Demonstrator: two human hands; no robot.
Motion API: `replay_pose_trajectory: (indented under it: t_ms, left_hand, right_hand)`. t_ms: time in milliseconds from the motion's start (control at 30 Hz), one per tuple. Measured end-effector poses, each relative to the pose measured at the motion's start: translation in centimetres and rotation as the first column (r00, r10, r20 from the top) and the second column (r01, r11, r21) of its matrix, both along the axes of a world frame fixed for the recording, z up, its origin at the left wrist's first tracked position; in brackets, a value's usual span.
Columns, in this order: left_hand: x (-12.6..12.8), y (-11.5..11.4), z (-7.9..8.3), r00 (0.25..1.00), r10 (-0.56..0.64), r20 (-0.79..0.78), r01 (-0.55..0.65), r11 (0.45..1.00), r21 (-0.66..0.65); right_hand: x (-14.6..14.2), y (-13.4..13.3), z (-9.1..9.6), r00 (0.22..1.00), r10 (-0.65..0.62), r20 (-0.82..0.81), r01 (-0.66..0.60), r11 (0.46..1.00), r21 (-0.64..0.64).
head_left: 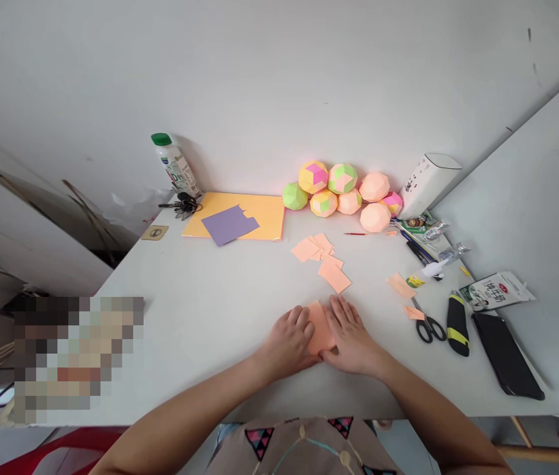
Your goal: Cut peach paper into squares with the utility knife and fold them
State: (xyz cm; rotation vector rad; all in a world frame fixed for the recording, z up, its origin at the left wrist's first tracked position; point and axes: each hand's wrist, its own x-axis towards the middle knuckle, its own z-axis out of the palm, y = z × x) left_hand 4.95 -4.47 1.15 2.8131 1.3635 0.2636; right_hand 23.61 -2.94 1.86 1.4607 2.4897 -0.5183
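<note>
Green-capped bottle at the back left of the table, then purple paper on a yellow sheet. The left hand had its fingers curled over some peach paper, couldn't tell if it was pinching. Paper sat near the front edge, right hand open and flattish on its right side. Scissors lay past that.

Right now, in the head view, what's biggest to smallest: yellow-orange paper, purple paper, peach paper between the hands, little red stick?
Yellow-orange paper
Purple paper and peach paper: unsure, left hand and right hand partly cover it
Red stick
</note>
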Motion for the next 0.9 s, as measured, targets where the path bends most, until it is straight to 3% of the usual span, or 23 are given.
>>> replay_pose_trajectory:
  t_ms: [600, 900]
  left_hand:
    - [-0.2, -0.1, 0.1, 1.0, 0.0, -0.024, -0.001, 1.0, -0.022]
    - [-0.2, -0.1, 0.2, 1.0, -0.008, -0.009, 0.008, 1.0, -0.018]
  right_hand:
    - [2.2, 1.0, -0.1, 0.997, 0.067, 0.045, -0.069, 0.997, 0.035]
    - [2.5, 1.2, 0.7, 0.994, 0.079, 0.072, -0.078, 0.997, -0.019]
